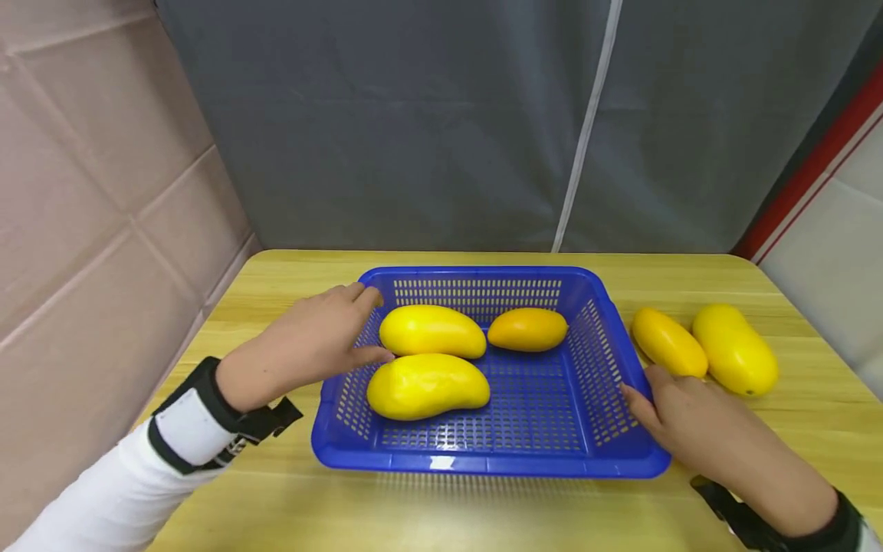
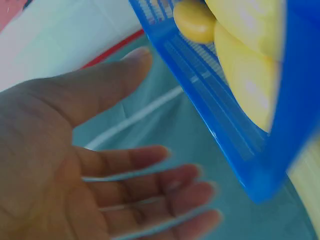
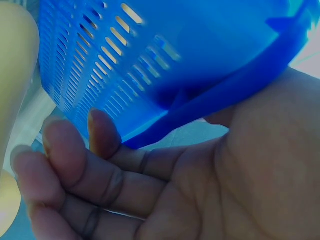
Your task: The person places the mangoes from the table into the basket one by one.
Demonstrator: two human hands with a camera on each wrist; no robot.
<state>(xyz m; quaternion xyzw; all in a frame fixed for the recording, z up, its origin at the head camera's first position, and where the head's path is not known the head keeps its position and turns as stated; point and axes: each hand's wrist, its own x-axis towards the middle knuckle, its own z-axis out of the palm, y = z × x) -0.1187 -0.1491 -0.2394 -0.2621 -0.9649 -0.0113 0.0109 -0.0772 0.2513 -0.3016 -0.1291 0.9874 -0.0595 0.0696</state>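
A blue plastic basket (image 1: pixel 490 464) with slotted walls stands on the table. Inside it lie two large yellow mangoes (image 1: pixel 429 387) at the left and a smaller orange-yellow mango (image 1: pixel 527 330) at the back. My left hand (image 1: pixel 310 341) is by the basket's left rim, fingers extended and thumb spread; the left wrist view shows a gap between this hand (image 2: pixel 120 165) and the rim. At the right rim my right hand (image 1: pixel 710 425) grips the basket, thumb over the edge and fingers bent against the outer wall, as the right wrist view shows.
Right of the basket, a smaller orange-yellow mango (image 1: pixel 669 343) and a large yellow mango (image 1: pixel 736 349) lie side by side on the wooden table (image 1: pixel 441 517). A grey curtain (image 1: pixel 386 138) hangs behind, with a pinkish padded wall (image 1: pixel 90 230) at the left.
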